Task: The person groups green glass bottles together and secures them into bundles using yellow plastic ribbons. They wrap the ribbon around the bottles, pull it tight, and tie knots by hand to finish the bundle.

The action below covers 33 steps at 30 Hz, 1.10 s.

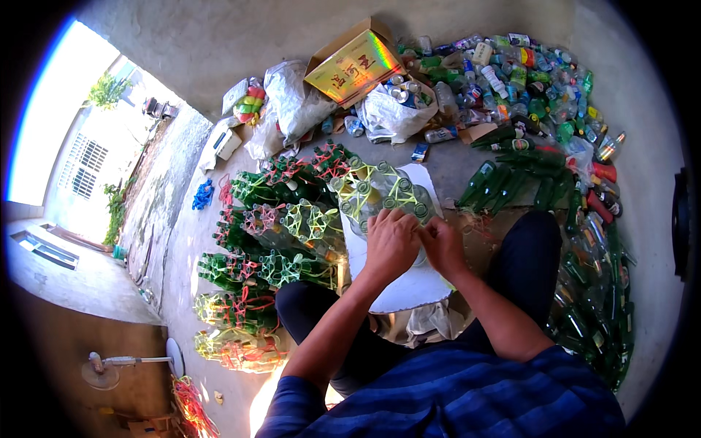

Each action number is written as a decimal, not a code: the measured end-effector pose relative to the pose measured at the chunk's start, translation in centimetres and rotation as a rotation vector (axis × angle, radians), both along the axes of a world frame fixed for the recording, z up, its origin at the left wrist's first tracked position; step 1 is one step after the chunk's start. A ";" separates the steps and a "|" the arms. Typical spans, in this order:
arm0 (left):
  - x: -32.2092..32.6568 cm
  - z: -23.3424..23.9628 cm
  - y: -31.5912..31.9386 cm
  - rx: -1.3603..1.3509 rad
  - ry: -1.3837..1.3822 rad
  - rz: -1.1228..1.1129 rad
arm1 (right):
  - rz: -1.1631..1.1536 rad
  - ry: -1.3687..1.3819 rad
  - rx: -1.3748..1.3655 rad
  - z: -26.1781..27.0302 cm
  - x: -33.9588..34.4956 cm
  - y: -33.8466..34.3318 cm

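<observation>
Several clear glass bottles (378,189) stand upright in a cluster on a white board (358,263) between my knees. Yellow-green plastic strapping (397,186) loops around their necks and criss-crosses between them. My left hand (391,241) is at the near side of the cluster, fingers bent over the strapping by the nearest necks. Close beside it, my right hand (442,243) pinches at the strapping, and the two sets of fingertips almost meet. The strap between the fingertips is mostly hidden by the fingers. A bit of yellow-green shows at the board's edge below my right wrist.
Strapped bundles of green and clear bottles (263,268) stand at left. Loose green bottles (498,180) lie at right, below a heap of plastic bottles (509,82). Behind are a gold carton (356,65) and a white sack of cans (394,112). Blue strapping (203,194) lies on the floor.
</observation>
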<state>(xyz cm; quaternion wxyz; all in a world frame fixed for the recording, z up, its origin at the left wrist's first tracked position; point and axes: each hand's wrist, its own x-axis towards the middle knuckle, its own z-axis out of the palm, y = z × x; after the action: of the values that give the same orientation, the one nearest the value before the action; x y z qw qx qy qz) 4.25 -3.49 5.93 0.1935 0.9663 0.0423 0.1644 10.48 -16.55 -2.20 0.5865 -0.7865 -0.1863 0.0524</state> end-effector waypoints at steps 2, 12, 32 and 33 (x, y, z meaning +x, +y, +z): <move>0.1 -0.3 -0.2 0.003 0.015 0.025 | -0.018 -0.042 -0.013 0.2 0.1 -0.1; 0.4 3.8 1.0 0.363 0.031 -0.216 | -0.017 -0.164 -0.060 0.6 0.6 -0.4; 3.0 4.6 3.5 0.396 0.302 -0.392 | 0.131 -0.052 -0.167 2.1 0.5 -1.3; 3.1 4.3 3.7 0.391 0.296 -0.395 | 0.132 -0.053 -0.175 2.0 0.4 -1.2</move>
<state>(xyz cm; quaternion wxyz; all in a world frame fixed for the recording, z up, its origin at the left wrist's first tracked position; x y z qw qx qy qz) 7.30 0.20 10.25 0.0240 0.9881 -0.1510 -0.0137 10.92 -17.79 -0.24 0.5056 -0.8220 -0.2478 0.0860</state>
